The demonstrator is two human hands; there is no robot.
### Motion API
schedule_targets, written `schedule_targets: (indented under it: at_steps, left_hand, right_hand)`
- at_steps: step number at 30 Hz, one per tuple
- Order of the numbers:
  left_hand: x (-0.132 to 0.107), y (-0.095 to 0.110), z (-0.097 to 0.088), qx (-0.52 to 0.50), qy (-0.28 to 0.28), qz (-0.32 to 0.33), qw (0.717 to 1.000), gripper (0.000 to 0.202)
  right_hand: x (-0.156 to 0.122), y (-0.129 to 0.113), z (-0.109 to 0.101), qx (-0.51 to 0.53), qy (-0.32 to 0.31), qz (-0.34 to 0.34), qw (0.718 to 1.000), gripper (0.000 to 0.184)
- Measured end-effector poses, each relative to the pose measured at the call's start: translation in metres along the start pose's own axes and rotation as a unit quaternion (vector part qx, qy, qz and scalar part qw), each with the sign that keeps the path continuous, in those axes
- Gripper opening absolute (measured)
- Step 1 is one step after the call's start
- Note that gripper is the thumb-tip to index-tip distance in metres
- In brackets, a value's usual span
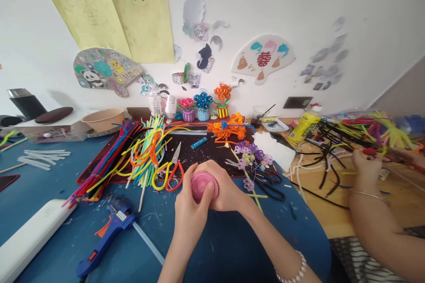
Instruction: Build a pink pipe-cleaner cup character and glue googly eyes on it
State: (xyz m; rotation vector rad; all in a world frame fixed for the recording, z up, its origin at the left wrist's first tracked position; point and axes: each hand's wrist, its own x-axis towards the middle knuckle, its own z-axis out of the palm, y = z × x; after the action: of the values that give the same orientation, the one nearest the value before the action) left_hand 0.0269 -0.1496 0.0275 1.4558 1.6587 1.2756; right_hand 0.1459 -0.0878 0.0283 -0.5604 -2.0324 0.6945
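A pink coil of pipe cleaner (203, 185), wound round in rings, faces me between both hands. My left hand (191, 201) wraps its left side, with the thumb lying over the lower front. Curled around its far and right side is my right hand (224, 188); some of those fingers are hidden behind the coil. Just beyond my left hand lie scissors with orange handles (178, 172), blades pointing away. A blue glue gun (114, 225) rests on the blue table at the left, a clear glue stick reaching out of its back end.
Bundles of coloured pipe cleaners (146, 146) cover the dark mat. Small pots of pipe-cleaner flowers (203, 107) stand along the wall. Purple flowers (254, 154) lie right of my hands. At far right, a co-worker's hand (367, 166) reaches over the wooden table (332, 219).
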Motion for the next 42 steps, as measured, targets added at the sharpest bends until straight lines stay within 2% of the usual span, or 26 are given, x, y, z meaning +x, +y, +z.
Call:
schedule_targets:
  at_steps: [8,12,17,21,26,31,42]
  left_hand:
    - [0.008,-0.012,0.012,-0.004,0.02,-0.005,1.0,0.05]
    - [0.011,-0.016,0.016,-0.049,0.029,0.0,0.998,0.052]
    - [0.01,-0.01,0.024,-0.12,0.067,-0.021,0.99,0.052]
    - [0.009,-0.005,0.028,-0.14,0.09,-0.043,0.985,0.051]
    - [0.012,-0.006,0.024,-0.135,0.084,-0.039,0.986,0.047]
    - [0.013,-0.008,0.018,-0.132,0.036,-0.009,0.991,0.05]
    - [0.015,-0.007,0.018,-0.137,0.067,-0.02,0.988,0.044]
  right_hand:
    - [-0.004,0.017,0.012,0.01,0.053,0.018,0.998,0.035]
    - [-0.006,0.022,0.013,0.03,0.056,0.031,0.997,0.037]
    - [-0.008,0.023,0.012,0.053,0.066,0.037,0.996,0.04]
    - [-0.008,0.022,0.013,0.05,0.062,0.038,0.996,0.037]
    - [-0.006,0.019,0.014,0.039,0.061,0.014,0.997,0.037]
    - [-0.009,0.022,0.014,0.05,0.08,0.018,0.995,0.048]
    - [-0.013,0.026,0.018,0.041,0.053,0.029,0.997,0.056]
